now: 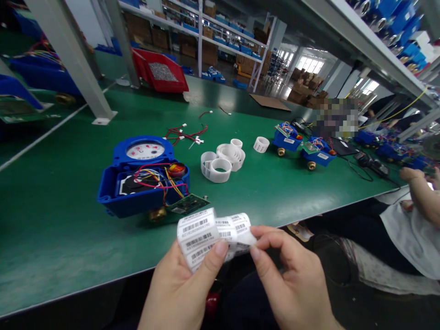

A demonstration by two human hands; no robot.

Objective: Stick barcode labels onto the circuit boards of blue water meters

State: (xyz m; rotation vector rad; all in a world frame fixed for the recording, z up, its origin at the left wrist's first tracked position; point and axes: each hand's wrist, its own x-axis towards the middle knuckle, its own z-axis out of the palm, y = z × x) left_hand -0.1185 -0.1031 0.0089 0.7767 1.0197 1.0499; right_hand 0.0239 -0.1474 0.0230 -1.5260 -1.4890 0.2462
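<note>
My left hand (180, 286) grips a curled strip of white barcode labels (206, 233) between thumb and fingers, below the table's front edge. My right hand (287, 275) pinches the strip's right end with thumb and forefinger. Just beyond the strip, a blue water meter (144, 176) lies on the green table (51, 229) with its housing open, showing coloured wires and a small green circuit board (188, 204) hanging at its front.
Several white label rolls (223, 162) lie right of the meter, with loose red wire leads (184, 134) behind. Two more blue meters (302, 144) stand at the right. A red bin (160, 71) sits at the back. Another person's arm (421, 197) rests at the far right.
</note>
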